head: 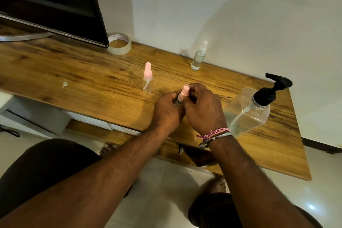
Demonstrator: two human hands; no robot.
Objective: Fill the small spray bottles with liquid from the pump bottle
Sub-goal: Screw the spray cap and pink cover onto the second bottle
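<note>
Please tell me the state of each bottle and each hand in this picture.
Held spray bottle: pink top on, in both hands.
Pink-top bottle: upright, capped, looks empty.
White-top bottle: upright, capped, holds liquid.
Pump bottle: closed, partly filled.
Left hand: grips the body.
Right hand: pinches the top.

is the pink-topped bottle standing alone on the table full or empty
Empty, as far as it shows: the pink-topped bottle stands upright on the table, clear right through, with its dip tube visible and no liquid line.

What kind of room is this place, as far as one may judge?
Probably a room at home, not a workshop: a flat dark screen stands on a wooden shelf along a white wall, with white floor tiles below.
</note>
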